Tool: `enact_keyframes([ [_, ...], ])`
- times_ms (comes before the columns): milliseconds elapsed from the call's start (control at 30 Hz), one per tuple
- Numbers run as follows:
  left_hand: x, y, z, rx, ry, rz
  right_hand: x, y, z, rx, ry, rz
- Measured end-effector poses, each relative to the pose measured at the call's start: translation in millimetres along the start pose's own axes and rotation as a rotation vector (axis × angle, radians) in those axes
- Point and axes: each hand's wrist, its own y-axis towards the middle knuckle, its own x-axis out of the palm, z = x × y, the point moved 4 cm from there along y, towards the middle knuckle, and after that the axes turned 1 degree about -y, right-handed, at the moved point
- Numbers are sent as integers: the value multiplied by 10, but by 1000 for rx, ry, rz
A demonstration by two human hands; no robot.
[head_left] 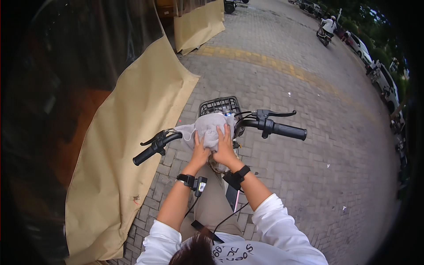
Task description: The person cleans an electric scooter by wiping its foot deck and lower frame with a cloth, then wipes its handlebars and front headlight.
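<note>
Head | cloth (213, 123): pale grey, rumpled | left hand (200, 152), right hand (225, 149) touching | grip: cannot tell

Brick pavement (304, 185) — tan tarp (132, 106), parked cars (386, 86)

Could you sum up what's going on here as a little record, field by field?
left hand: fingers on cloth
right hand: fingers spread on cloth
cloth: pale grey, bunched, between the two grips
left grip: black, untouched
right grip: black, untouched
basket: black, beyond cloth, partly hidden by it
ground: brick paving
left side: tan curtain
distance: rider on two-wheeler, upper right
under cloth: cannot tell
</note>
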Motion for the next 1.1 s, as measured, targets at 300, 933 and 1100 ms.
enact_keyframes([
  [300,67,-285,199,-47,-102,-68,-131,-251,-176,11,-30,-14],
  [933,-139,236,-88,-53,-192,116,-17,286,6,18,21,0],
  [1100,-95,-60,-207,-105,-400,178,-4,-17,-234,-14,-149,14],
])
